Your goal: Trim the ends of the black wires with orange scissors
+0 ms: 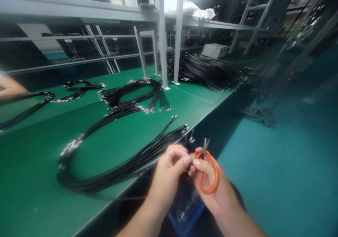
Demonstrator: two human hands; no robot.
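Note:
Just off the table's front edge, my left hand point(171, 168) is closed in a pinch, its thumb and fingertips meeting those of my right hand point(211, 177). What lies between the fingertips is too small and blurred to name. Orange-handled scissors point(217, 175) are in my right hand, blades slightly apart and pointing up and away. Left of my hands a curved bundle of black cables point(105, 180) with silvery ends lies on the green tabletop point(34, 159). One thin cable point(129, 197) runs over the table edge toward my left wrist.
Below my hands is a blue bin point(196, 212) with small pale bits inside. More black cable coils point(137, 89) and a large cable pile point(211, 69) lie farther back, near white shelf posts point(161, 36). Another person's arm point(12, 86) rests at the far left.

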